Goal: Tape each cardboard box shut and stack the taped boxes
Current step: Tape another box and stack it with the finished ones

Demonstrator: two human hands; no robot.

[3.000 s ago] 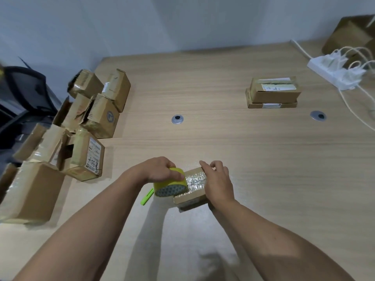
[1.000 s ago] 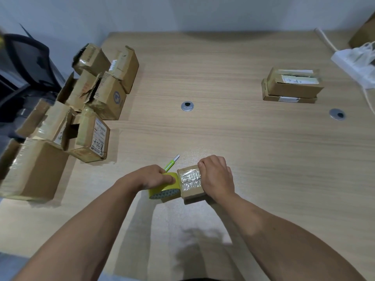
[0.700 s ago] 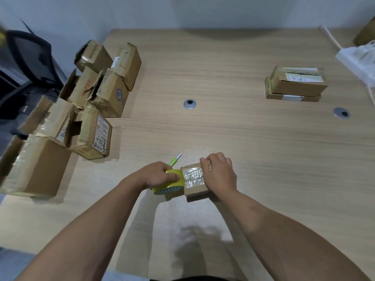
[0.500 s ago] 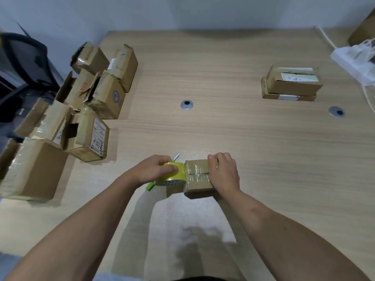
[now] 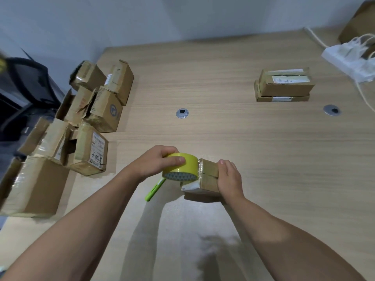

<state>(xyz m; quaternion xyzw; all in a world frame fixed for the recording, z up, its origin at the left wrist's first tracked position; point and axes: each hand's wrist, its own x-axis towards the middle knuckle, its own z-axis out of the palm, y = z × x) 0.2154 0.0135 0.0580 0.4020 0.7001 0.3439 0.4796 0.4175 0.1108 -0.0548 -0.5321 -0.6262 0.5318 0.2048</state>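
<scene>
— What does the left hand [image 5: 160,165] hold?
— It grips the yellow tape roll [image 5: 180,168], which touches the small box [image 5: 208,177].
— And the right hand [image 5: 229,177]?
— It holds that box's other side, low over the table [image 5: 223,128]. Two stacked boxes [image 5: 284,85] sit well apart.

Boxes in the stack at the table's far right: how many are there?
2: a flat bottom box and a taller top box resting on it. Another could be hidden behind them, though none shows.
</scene>
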